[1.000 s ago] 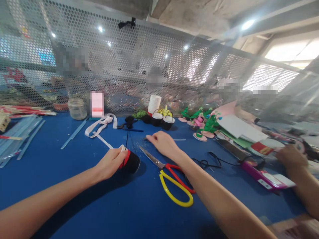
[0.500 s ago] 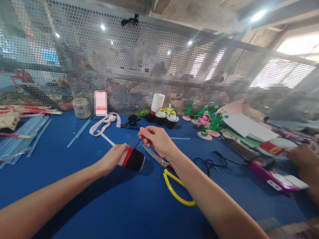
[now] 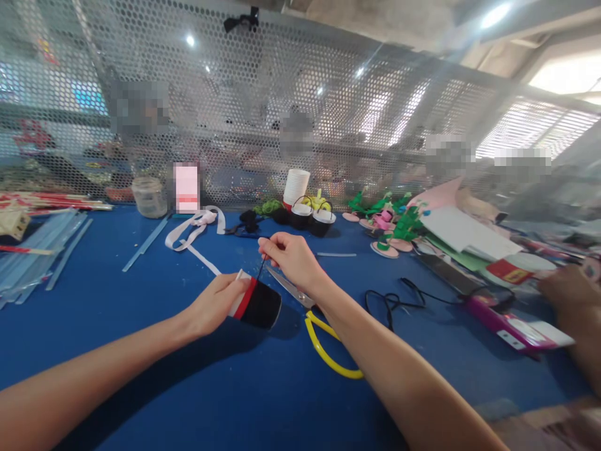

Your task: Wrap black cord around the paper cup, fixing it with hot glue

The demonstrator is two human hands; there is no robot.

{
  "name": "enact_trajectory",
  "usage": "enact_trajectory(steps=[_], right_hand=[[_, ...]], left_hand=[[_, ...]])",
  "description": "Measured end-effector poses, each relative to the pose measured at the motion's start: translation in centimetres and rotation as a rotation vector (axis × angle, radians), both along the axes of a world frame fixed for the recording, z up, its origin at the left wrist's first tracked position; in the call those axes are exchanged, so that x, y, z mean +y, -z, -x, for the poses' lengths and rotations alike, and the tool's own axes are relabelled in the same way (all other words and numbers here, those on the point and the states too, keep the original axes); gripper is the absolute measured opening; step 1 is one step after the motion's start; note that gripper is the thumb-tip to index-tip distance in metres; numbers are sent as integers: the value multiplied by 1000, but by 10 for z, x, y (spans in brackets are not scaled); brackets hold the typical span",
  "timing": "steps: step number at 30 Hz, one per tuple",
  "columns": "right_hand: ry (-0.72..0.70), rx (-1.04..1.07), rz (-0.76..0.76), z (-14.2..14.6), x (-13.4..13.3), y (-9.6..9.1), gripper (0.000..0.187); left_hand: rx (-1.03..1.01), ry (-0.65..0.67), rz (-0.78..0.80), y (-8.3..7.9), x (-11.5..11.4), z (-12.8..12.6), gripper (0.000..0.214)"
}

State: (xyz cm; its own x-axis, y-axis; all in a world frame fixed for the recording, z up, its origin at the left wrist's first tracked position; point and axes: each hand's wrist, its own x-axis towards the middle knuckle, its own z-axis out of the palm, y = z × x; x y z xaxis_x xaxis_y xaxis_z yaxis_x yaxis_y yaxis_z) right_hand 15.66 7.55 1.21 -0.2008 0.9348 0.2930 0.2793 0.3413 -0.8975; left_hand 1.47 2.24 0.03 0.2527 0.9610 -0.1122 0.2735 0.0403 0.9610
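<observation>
My left hand (image 3: pixel 213 304) is closed around a tilted paper cup (image 3: pixel 263 305), its fingers near the white rim. Black yarn covers the lower part of the cup, with a red band between the black and the white. Thumb and fingertips of my right hand (image 3: pixel 293 260) pinch a strand of black yarn (image 3: pixel 260 269) that runs taut down to the cup. Beneath my right wrist lie scissors (image 3: pixel 300 297) with yellow handles, blades pointing toward the cup. A white ribbon (image 3: pixel 200 255) trails from behind my left hand to a loose heap.
Two small black-and-white buckets (image 3: pixel 322 222) stand at the back by stacked white cups (image 3: pixel 297 185). Green pipe-cleaner plants (image 3: pixel 408 222) sit right of them. A glue jar-like glass (image 3: pixel 150 197), clear strips (image 3: pixel 44 250), a black cord (image 3: pixel 389 300) and a purple power strip (image 3: pixel 502 322) lie around. Another person's hand (image 3: pixel 570 288) is at right.
The cup and my left hand have shifted slightly right, and more of the white rim shows. My right hand still pinches the yarn, a little further left.
</observation>
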Motion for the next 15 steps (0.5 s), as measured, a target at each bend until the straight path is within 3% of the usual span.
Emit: enact_trajectory(steps=[15], right_hand=[[-98,-92,94,5,-2,7,26]], left_hand=[[-49,76,-160,-1,-7,2,26]])
